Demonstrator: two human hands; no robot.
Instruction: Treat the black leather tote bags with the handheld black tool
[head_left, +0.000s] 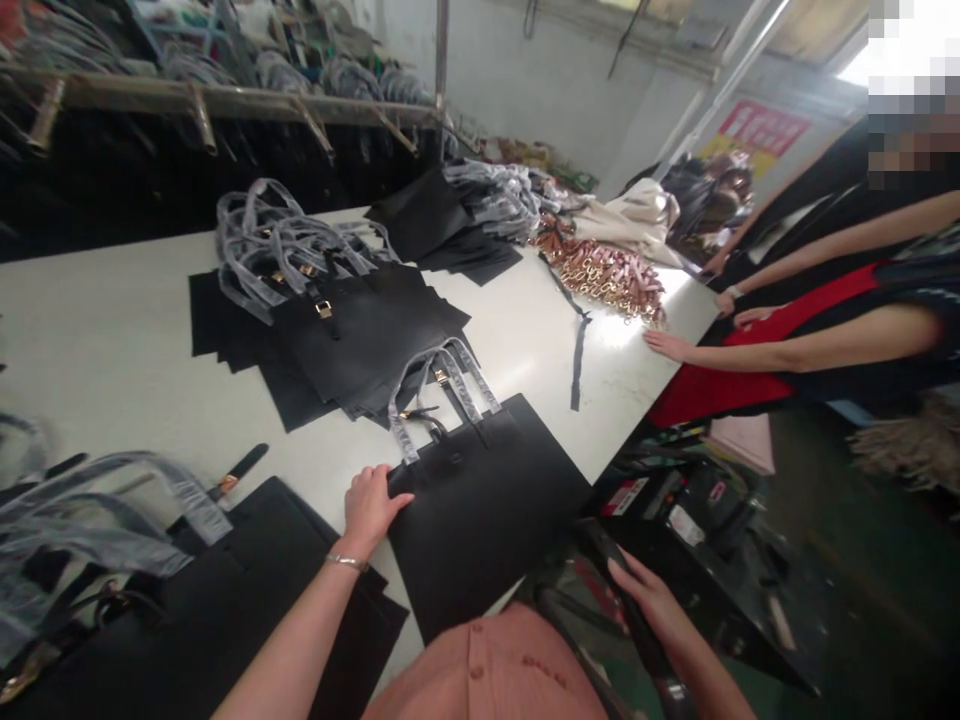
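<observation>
A black handbag (487, 500) lies flat at the table's front edge, its plastic-wrapped handles (439, 375) pointing away from me. A small strap with a gold buckle shows between the handles. My left hand (370, 508) is closed on the bag's top left corner, thumb on the upper face and fingers at the edge. Off the table's edge, to the right of the bag, my right hand (649, 600) is wrapped round a long black tool (630, 610) with a silvery band low on it. Blur and shadow hide the tool's exact kind.
Black bags (352, 330) are piled behind, and another stack (187, 600) lies at left. Bronze straps with gold rings (600, 275) lie at the far right of the table (112, 330). Co-workers' hands (667, 345) rest at its right edge. A dark machine (697, 540) stands below right.
</observation>
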